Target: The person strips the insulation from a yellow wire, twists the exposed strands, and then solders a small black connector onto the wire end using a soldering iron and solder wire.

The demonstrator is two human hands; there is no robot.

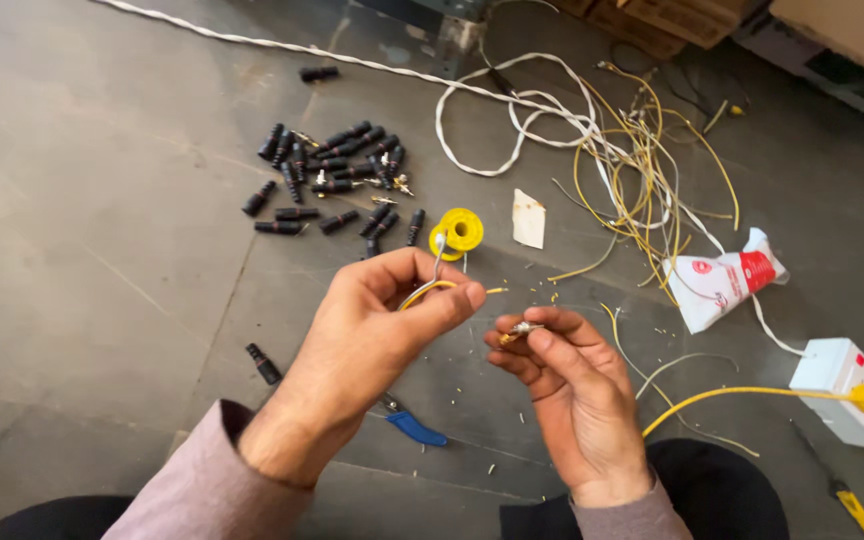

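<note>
My left hand [367, 335] pinches a short yellow wire [430, 288] between thumb and fingers, its stripped tip pointing right; a thin silver strand rises from the same grip. My right hand [567, 385] holds a small metal connector pin [520, 330] at its fingertips, a few centimetres from the wire's tip. Both hands hover above the grey floor. Just behind the left hand lies a yellow spool [459, 232].
A pile of black plug shells [337, 170] lies at the back left, one stray shell [263, 364] near my left wrist. Blue-handled pliers [414, 427] lie under the hands. Tangled yellow and white wires [632, 150], a white pouch [724, 282], and a white box [845, 390] sit to the right.
</note>
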